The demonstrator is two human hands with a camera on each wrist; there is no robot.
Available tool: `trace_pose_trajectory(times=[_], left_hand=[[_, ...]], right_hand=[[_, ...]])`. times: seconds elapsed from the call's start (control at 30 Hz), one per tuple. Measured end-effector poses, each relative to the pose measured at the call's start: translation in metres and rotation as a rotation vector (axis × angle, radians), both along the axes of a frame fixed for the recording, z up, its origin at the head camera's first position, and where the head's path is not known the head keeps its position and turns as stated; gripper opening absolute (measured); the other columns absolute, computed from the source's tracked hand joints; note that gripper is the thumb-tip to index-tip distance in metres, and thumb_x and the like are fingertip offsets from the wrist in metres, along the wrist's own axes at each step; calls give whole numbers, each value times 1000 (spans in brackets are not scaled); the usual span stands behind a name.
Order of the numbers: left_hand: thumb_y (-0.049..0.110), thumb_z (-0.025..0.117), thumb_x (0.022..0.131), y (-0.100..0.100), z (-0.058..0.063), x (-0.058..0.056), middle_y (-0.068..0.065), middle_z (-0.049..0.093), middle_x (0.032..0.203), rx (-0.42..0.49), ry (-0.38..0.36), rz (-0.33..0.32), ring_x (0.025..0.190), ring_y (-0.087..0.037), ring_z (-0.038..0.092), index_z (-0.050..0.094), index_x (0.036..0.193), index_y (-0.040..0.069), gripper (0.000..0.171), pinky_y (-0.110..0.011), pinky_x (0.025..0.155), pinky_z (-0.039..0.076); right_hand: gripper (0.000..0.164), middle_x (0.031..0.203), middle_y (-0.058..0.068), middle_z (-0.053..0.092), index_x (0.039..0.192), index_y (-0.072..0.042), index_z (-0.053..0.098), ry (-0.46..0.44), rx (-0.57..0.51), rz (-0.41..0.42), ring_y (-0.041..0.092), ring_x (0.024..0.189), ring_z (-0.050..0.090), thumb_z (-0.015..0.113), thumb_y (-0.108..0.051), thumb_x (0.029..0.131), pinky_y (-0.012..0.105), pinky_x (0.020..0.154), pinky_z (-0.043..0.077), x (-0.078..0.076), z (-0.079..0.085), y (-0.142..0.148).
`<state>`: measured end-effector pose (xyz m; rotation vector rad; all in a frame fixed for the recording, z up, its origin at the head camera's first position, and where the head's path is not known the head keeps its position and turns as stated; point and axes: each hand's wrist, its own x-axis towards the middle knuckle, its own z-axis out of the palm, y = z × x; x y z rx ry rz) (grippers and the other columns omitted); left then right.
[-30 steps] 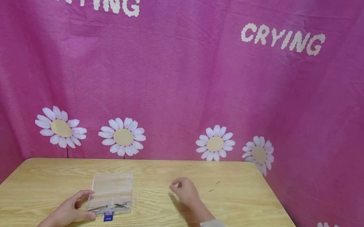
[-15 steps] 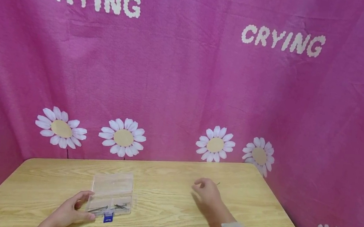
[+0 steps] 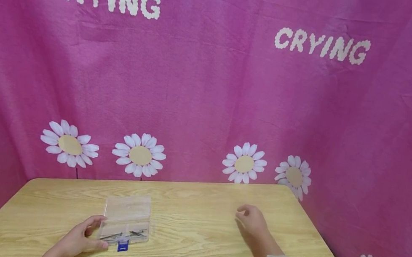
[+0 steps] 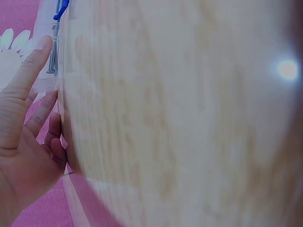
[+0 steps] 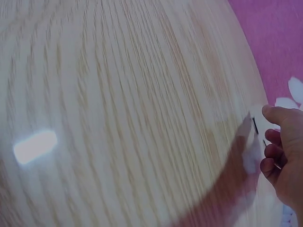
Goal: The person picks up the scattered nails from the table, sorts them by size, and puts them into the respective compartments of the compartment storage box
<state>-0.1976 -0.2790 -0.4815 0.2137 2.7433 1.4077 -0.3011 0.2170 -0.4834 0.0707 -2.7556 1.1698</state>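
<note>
A clear plastic box (image 3: 127,207) lies open on the table at centre-left, its lid laid back and its blue latch (image 3: 122,246) at the front. Several dark nails (image 3: 136,233) rest in its compartments. My left hand (image 3: 77,239) holds the box by its left end, thumb at the front corner and index finger farther back; the left wrist view shows the thumb (image 4: 35,66) along its side. Over the table's right half hovers my right hand (image 3: 255,224), fingers loosely bent. A thin dark nail (image 5: 255,126) lies just past its thumb in the right wrist view; the head view hides it.
The wood-grain table (image 3: 192,245) has rounded back corners. Behind and beside it hangs a pink curtain (image 3: 193,101) with daisies and white lettering.
My right hand has moved rightward across the table, and now covers the spot where two small nails showed in the head view. The left hand and box have stayed still.
</note>
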Motion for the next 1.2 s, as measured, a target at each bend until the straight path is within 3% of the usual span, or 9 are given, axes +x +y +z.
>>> trace_pose_trajectory(times=[0.17, 0.4, 0.67, 0.93, 1.2], left_hand=[[20, 81, 71, 0, 1, 0, -26, 51, 131, -14, -11, 9, 118, -34, 48, 44, 132, 4, 74, -41, 95, 40], [21, 81, 71, -1, 0, 0, -31, 46, 134, -5, -27, 9, 125, -44, 41, 42, 133, 3, 76, -57, 100, 35], [19, 81, 71, -1, -1, 0, -31, 47, 133, 5, -19, 1, 123, -42, 44, 42, 133, 2, 76, -55, 99, 37], [19, 81, 71, -1, -1, -1, -29, 48, 133, 2, -25, 4, 123, -40, 45, 41, 134, 3, 76, -50, 99, 37], [19, 81, 71, -1, -1, -2, -29, 48, 133, -4, -20, 5, 122, -38, 44, 42, 133, 3, 75, -46, 98, 38]], right_hand=[[18, 79, 7, 60, 98, -1, 66, 8, 32, -8, 16, 72, 51, 65, -12, 84, 29, 64, 41, 0, -2, 11], [17, 83, 10, 63, 97, 0, 66, 14, 46, 2, 19, 75, 56, 64, -11, 84, 33, 69, 47, -1, -3, 19], [17, 109, 22, 65, 96, 1, 67, 53, 57, 14, 29, 88, 61, 66, -7, 81, 46, 83, 48, 1, -4, 22], [17, 107, 19, 66, 97, -2, 67, 30, 108, 43, 31, 93, 62, 65, -9, 82, 48, 86, 47, 0, -6, 22], [7, 97, 13, 69, 86, -6, 70, 47, 165, 59, 27, 88, 62, 66, -8, 80, 48, 84, 48, -4, -8, 24]])
